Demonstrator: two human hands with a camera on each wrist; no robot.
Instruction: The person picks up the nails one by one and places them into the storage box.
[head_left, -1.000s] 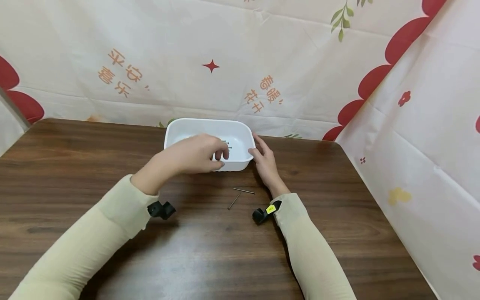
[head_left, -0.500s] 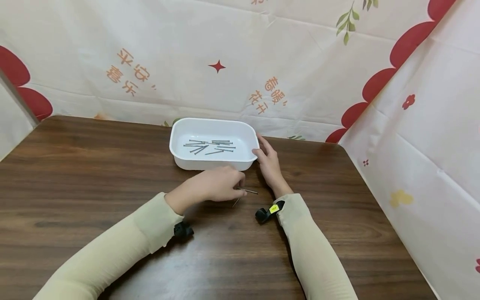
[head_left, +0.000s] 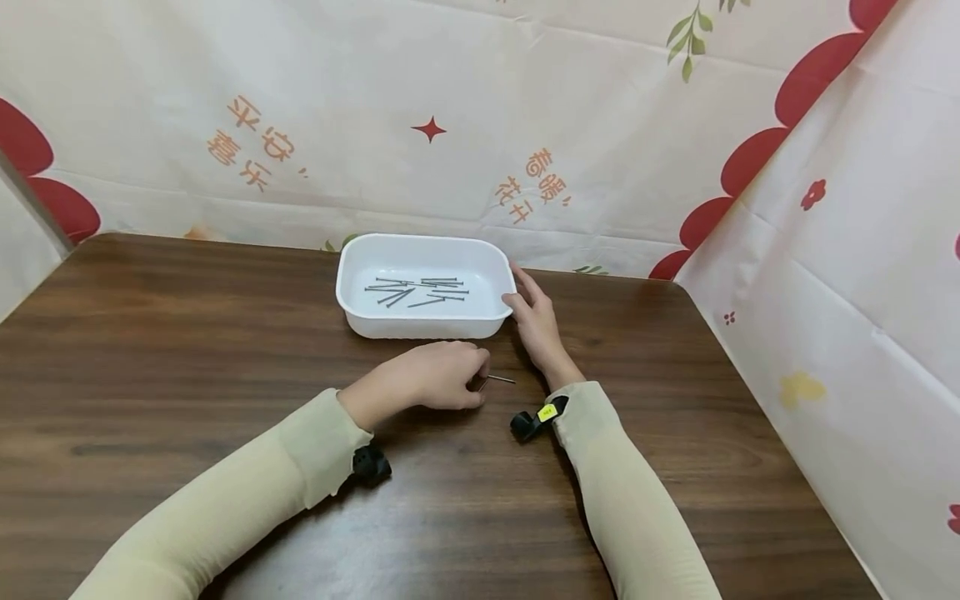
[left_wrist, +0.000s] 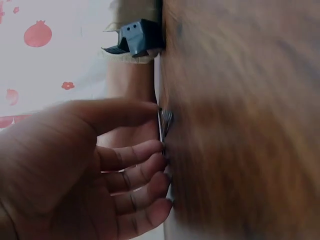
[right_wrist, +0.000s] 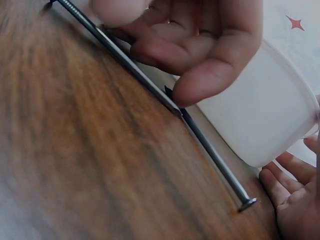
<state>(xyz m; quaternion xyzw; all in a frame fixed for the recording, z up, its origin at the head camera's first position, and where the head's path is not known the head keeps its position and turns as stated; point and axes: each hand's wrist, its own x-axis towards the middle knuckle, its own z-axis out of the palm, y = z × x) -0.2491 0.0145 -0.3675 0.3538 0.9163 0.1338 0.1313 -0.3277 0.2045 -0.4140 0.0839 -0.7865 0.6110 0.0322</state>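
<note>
Thumb and fingertips of my left hand point(head_left: 442, 375) are bent around a nail point(right_wrist: 135, 70) low over the table, pinching it as the left wrist view shows. A second nail point(head_left: 502, 380) lies on the wood beside it, its flat head point(right_wrist: 247, 204) clear in the right wrist view. Behind them stands a white plastic box point(head_left: 420, 327), where several nails point(head_left: 442, 283) lie scattered on the bottom. My right hand point(head_left: 538, 329) holds the box at its right end, thumb at the rim and fingers along the outside wall.
The brown wooden table point(head_left: 225, 333) extends to both sides and toward me. A printed cloth point(head_left: 360, 150) hangs right behind the box and along the right edge. Black cameras point(head_left: 371, 465) are strapped at both wrists.
My left hand has come from over the box down to the table and now has its fingers at one nail, covering most of it. The right hand stays at the box.
</note>
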